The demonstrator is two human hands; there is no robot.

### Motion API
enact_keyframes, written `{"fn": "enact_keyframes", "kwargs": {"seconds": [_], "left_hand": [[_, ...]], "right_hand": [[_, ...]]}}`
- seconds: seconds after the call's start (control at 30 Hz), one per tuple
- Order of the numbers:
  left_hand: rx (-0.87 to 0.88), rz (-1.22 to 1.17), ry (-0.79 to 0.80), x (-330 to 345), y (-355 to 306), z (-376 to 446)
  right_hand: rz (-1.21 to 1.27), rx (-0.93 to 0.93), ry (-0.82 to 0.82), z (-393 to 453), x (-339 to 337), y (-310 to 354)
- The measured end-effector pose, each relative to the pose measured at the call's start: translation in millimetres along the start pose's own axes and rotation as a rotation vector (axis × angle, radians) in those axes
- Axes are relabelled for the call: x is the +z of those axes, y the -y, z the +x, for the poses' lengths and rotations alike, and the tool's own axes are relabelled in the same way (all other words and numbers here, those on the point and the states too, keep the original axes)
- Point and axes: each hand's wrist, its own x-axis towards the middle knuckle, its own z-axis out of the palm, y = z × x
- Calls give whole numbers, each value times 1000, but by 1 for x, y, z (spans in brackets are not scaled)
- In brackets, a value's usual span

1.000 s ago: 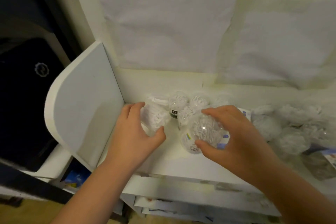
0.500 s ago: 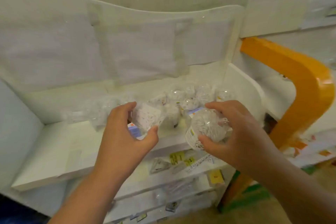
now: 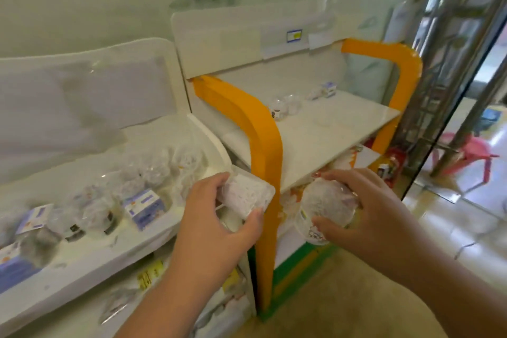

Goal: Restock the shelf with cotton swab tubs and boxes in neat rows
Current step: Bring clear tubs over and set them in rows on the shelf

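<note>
left hand (image 3: 216,217) grips a rectangular clear swab box (image 3: 247,196); right hand (image 3: 365,211) curls round a round swab tub (image 3: 323,207) (both full). since a second ago both have been lifted off the crowded white shelf (image 3: 109,230) toward the orange-framed shelf (image 3: 315,140) beside it, so placing probably comes next. wrists level, palms down.
</note>
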Motion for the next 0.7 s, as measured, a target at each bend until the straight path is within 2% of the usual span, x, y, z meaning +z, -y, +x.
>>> {"fn": "enact_keyframes", "kwargs": {"seconds": [0.17,0.33,0.43,0.5,0.7], "left_hand": [[38,-77,77,68,-21,34],[-37,-185,112,140,-20,91],[-30,-178,91,170,-21,116],[-67,-231,62,214,-24,160],[-106,-293,9,251,-23,193]], "right_hand": [[6,64,-26,23,-22,-54],[-42,116,-100,72,-42,-111],[-80,142,-80,101,-48,-131],[-83,153,-76,159,-62,-167],[-112,99,-71,230,-57,-204]]}}
